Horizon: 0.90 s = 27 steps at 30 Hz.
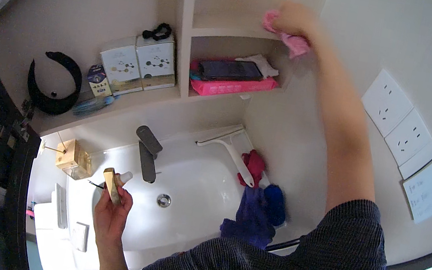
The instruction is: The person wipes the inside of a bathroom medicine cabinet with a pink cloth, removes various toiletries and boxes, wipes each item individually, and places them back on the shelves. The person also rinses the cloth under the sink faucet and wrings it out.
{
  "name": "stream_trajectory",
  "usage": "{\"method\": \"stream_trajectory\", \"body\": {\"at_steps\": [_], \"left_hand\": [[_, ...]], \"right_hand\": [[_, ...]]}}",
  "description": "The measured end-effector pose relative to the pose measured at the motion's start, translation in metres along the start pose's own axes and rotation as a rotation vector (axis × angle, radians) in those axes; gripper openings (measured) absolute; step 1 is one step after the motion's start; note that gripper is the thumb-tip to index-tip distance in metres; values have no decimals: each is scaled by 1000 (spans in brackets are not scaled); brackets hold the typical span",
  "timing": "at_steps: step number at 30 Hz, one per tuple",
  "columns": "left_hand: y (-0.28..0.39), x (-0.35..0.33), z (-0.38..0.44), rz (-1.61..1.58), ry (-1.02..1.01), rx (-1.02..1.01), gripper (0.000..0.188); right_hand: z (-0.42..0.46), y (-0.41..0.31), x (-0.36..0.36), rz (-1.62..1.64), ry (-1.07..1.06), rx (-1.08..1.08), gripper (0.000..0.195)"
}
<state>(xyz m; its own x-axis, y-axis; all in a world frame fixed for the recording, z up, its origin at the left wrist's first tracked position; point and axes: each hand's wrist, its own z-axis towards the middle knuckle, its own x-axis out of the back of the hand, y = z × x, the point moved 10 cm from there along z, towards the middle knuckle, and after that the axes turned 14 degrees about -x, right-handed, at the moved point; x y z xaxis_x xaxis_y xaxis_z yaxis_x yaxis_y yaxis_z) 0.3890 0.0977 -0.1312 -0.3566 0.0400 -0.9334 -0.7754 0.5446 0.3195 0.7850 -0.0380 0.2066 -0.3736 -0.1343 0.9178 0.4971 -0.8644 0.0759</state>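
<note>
My right hand (299,19), somewhat blurred, grips a pink cloth (295,46) at the right end of the shelf board (229,34). Part of the cloth hangs over the board's front edge. Lower left, above the rim of the white washbasin (192,217), my left hand (113,214) holds a small gold-coloured container (109,179). A whitish translucent piece (126,177) sticks out beside it, also at the fingers; whether the two are joined is unclear. Between my hands stands a dark grey faucet (147,157).
In the compartment below the cloth, a smartphone (231,70) lies on a pink packet (233,88). White boxes (155,61) and a black headband (53,84) occupy the left shelf. A white-handled tool (233,157), a red cloth (253,165) and a purple cloth (251,219) lie at the basin's right.
</note>
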Motion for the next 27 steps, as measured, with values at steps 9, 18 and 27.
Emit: {"method": "stream_trajectory", "body": {"at_steps": [9,18,27], "left_hand": [[-29,2,11,-83,-6,109,29],[-56,-29,10,-22,-59,229,28],[-34,-5,8,-81,-4,181,30]], "right_hand": [[-55,-79,51,1081,-158,293,31],[-27,-95,-6,697,145,368,29],[21,6,-26,165,180,-143,39]]}}
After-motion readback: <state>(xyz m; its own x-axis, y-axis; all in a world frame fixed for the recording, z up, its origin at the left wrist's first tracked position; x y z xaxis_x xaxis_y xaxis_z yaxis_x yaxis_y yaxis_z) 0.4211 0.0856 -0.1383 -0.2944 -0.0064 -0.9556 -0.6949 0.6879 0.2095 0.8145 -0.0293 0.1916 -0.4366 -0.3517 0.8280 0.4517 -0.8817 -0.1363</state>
